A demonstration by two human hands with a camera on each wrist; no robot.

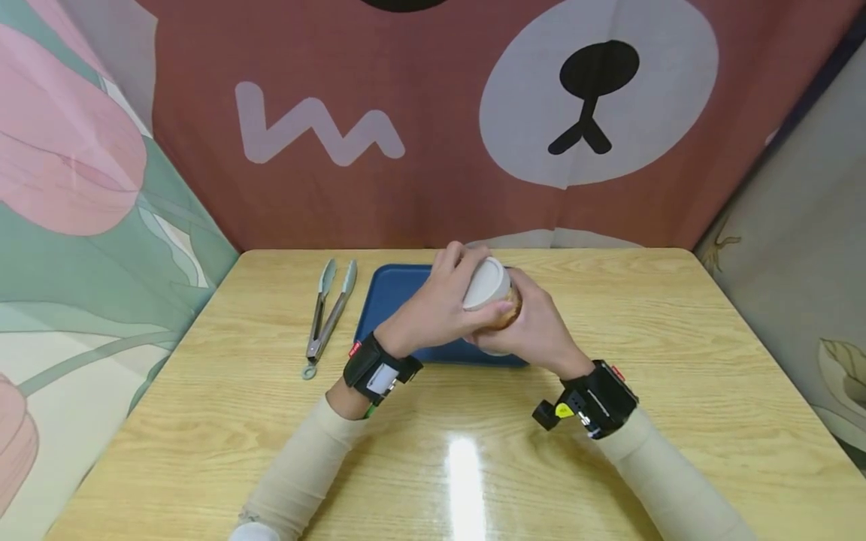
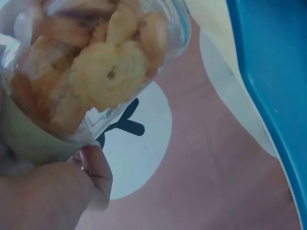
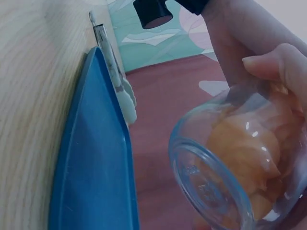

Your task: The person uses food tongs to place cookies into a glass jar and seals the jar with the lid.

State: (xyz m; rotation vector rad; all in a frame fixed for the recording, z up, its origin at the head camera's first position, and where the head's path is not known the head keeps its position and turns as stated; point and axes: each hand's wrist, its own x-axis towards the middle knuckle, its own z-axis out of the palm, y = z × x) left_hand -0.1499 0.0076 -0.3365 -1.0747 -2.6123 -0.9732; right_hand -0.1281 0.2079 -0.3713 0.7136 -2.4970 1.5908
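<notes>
Above the blue tray (image 1: 399,293), a clear jar (image 3: 211,187) of cookies (image 2: 108,74) is held tilted between both hands. Its white lid (image 1: 489,284) is on and faces up and toward the head camera. My left hand (image 1: 436,304) grips around the lid, its thumb across the near side. Lower down, my right hand (image 1: 544,330) holds the jar's body from the right. Ring-shaped, ridged cookies show through the wall in the left wrist view. The jar's thick round base faces the right wrist camera. Fingers hide much of the jar in the head view.
Tongs (image 1: 328,319) with pale tips lie on the wooden table (image 1: 271,421), left of the tray. A brown curtain (image 1: 433,188) with a cartoon face hangs behind the table's far edge. Patterned cloths hang at the left and right sides.
</notes>
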